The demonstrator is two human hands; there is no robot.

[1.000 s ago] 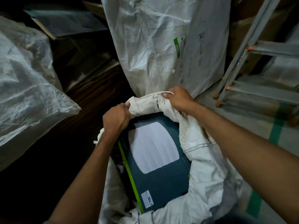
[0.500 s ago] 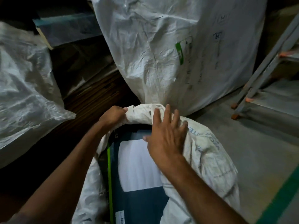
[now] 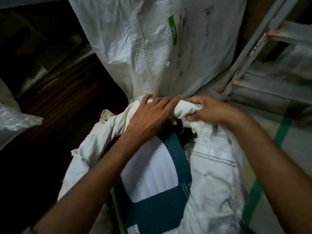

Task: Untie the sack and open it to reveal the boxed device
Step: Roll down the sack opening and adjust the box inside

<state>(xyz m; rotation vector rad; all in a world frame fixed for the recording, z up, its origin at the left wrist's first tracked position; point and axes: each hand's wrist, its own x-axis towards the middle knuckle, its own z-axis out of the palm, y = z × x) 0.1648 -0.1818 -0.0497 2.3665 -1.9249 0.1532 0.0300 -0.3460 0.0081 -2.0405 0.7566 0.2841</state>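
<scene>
The sack (image 3: 212, 168) lies on the floor (image 3: 287, 149) in front of the person with its mouth already undone and spread wide, so the untying looks finished; no cord or knot shows anywhere on the rim. Inside, the boxed device (image 3: 157, 196) lies flat, its dark teal face with a large white panel and a green edge stripe plainly in view from the near end up to where the forearms cross it. The far end of the box is hidden under the bunched cloth and the hands. The left hand (image 3: 150, 114) rests flat on the rolled far rim of the sack, its fingers (image 3: 170, 101) stretched out and loose, pressing rather than gripping. The right hand (image 3: 211, 110) is closed tight round a twisted wad of the sack's rim, just beside the left fingertips. Judging by this, what remains is small: the gathered cloth at the far edge wants pulling back or rolling down so the whole box is clear. A bigger white sack (image 3: 152, 48) stands close behind, and a ladder (image 3: 249, 53) leans at the right, both apart from the work
</scene>
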